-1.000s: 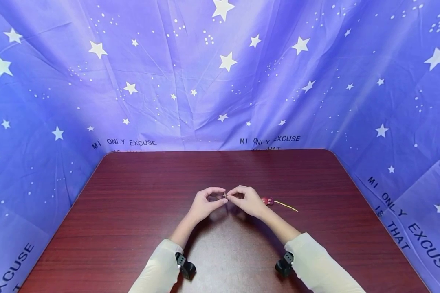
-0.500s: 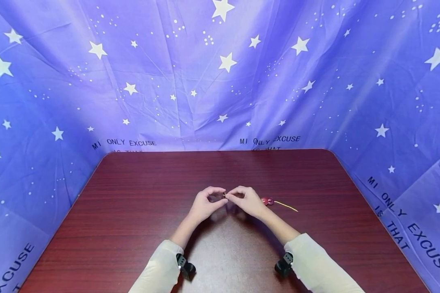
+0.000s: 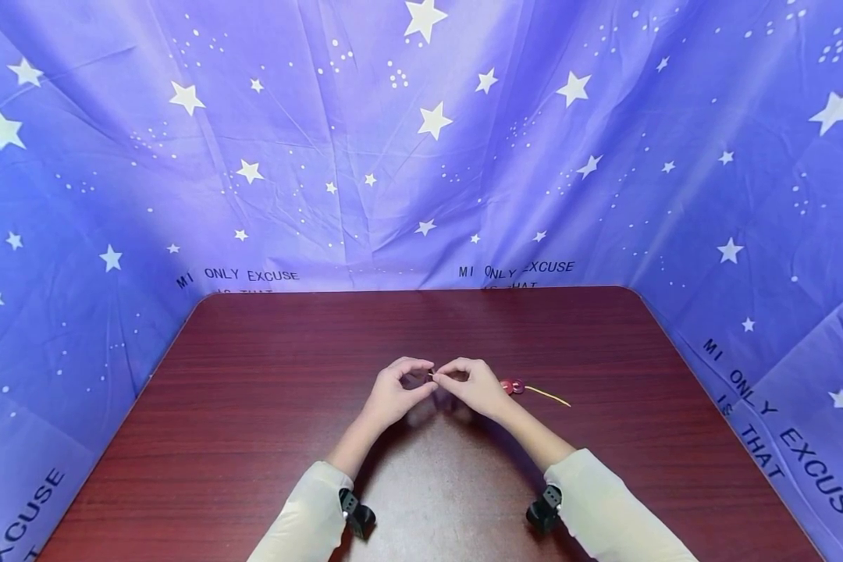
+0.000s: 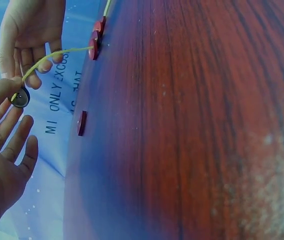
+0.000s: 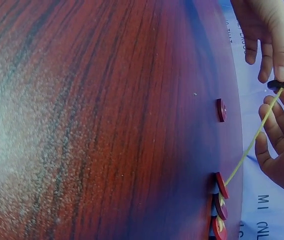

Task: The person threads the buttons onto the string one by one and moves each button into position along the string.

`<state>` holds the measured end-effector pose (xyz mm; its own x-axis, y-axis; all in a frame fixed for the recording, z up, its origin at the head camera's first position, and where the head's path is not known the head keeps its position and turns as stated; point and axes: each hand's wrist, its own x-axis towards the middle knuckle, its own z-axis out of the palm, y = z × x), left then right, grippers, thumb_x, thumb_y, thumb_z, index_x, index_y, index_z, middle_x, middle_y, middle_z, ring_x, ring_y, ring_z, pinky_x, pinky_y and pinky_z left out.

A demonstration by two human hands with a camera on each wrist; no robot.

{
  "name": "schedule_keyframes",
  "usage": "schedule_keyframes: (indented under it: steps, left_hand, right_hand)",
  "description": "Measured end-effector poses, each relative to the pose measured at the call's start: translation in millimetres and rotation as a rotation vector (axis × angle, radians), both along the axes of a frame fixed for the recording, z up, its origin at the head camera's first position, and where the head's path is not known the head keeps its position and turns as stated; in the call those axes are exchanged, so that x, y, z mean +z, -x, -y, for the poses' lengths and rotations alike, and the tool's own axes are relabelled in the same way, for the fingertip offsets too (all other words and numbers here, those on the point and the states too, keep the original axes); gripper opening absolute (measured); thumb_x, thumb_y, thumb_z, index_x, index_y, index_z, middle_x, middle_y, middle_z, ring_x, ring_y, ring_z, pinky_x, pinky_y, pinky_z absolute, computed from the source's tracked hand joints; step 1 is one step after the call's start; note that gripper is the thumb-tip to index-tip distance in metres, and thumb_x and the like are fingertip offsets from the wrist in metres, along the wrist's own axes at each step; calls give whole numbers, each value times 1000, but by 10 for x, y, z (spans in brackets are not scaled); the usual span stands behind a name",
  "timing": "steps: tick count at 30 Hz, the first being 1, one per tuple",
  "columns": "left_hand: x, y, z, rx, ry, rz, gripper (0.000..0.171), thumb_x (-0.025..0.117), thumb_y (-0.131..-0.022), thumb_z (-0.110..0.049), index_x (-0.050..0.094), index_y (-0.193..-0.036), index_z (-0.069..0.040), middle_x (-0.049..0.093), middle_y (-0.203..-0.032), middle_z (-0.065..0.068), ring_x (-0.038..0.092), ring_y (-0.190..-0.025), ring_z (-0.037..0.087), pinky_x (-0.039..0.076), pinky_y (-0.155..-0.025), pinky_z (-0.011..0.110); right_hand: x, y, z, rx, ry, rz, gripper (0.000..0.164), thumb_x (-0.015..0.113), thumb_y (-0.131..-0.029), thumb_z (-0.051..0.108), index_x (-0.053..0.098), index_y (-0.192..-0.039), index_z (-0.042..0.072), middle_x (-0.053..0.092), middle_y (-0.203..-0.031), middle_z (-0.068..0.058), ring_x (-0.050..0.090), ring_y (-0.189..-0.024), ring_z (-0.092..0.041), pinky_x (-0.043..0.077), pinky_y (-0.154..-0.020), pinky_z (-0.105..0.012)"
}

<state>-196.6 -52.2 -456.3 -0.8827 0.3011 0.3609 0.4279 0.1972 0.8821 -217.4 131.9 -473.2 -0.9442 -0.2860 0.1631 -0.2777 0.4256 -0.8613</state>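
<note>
Both hands meet over the middle of the table in the head view. My left hand (image 3: 392,392) pinches a dark button (image 4: 21,98) by its edge between thumb and fingers. My right hand (image 3: 474,387) pinches a yellow string (image 5: 258,132) right at that button, and a short bit of yellow shows at the button's face in the left wrist view. From the fingertips the string runs down to several red buttons (image 5: 222,207) threaded on it, which lie on the table beside the right hand. In the head view the fingers mostly hide the dark button.
A single loose red button (image 4: 82,123) lies on the dark red wooden table (image 3: 267,336), below the hands. Past the threaded buttons, the string's other end (image 3: 549,396) trails to the right. A blue star-printed curtain (image 3: 365,140) surrounds the table's back and sides.
Both hands stay nearly in place. The fingertips shift slightly at the dark button, and the bit of string seen between them changes a little.
</note>
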Motion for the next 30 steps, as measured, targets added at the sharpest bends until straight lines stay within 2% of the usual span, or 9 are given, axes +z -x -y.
schedule_keyframes:
  steps: [3, 9, 12, 19, 30]
  left_hand:
    - [-5, 1, 7, 4, -21, 15, 28, 70, -79, 2, 63, -105, 11, 63, -102, 29, 63, -90, 43, 51, -77, 53]
    - [-26, 13, 15, 16, -62, 32, 25, 69, -79, 4, 63, -102, 13, 64, -99, 28, 66, -86, 36, 56, -76, 37]
    - [-41, 25, 17, 6, -89, 48, 24, 68, -80, 5, 62, -101, 14, 64, -98, 29, 66, -87, 37, 55, -78, 41]
    - [-70, 44, 17, 14, -110, 80, 21, 68, -80, 4, 64, -99, 12, 67, -95, 26, 66, -86, 40, 55, -78, 45]
    - [-94, 49, 12, 22, -127, 58, 14, 69, -79, 5, 67, -91, 12, 66, -97, 26, 67, -88, 34, 55, -78, 41]
  right_hand:
    - [3, -9, -4, -1, 6, -2, 16, 68, -85, 19, 72, -93, 6, 72, -86, -8, 61, -71, -4, 50, -65, -18]
    - [21, -31, 1, -5, 19, 20, 15, 68, -85, 17, 71, -94, 5, 72, -87, -9, 60, -71, -3, 49, -63, -17]
    - [52, -44, 14, -6, 24, 32, 16, 68, -86, 15, 71, -95, 2, 72, -88, -14, 61, -73, -6, 48, -64, -16]
    - [366, -213, 66, 22, 37, 30, 15, 65, -86, 6, 69, -94, -5, 70, -89, -24, 62, -74, -15, 47, -63, -15]
    - [403, -240, 71, 39, 36, 27, 15, 64, -87, 6, 68, -95, -6, 70, -89, -24, 63, -75, -16, 47, -64, -15]
